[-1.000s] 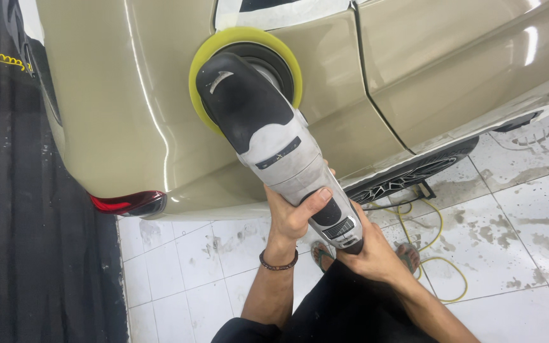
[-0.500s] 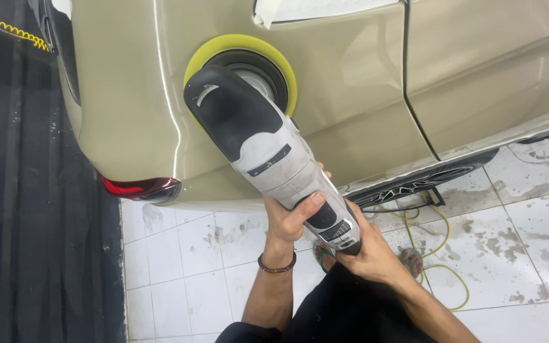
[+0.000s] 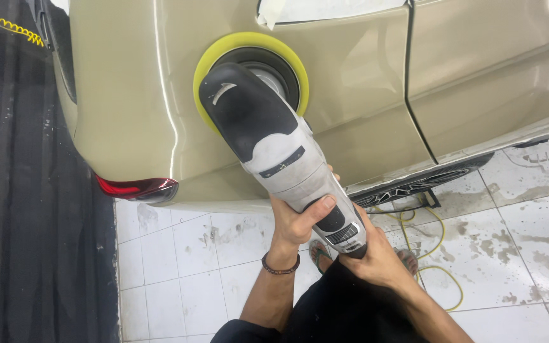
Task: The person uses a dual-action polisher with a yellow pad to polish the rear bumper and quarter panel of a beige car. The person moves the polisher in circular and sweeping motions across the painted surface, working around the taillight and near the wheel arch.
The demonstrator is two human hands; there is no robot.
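Both hands [image 3: 325, 235] press polisher [image 3: 274, 146] on car panel [image 3: 128, 95], pad beside door seam [image 3: 417, 101].

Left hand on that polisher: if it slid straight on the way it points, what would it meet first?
Probably the polisher's black head; the left hand points up along its grey body. Beyond that, the yellow pad against the car panel.

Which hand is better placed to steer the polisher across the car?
Probably the left hand: it wraps the polisher body nearer the yellow pad, while the right hand holds the rear end.
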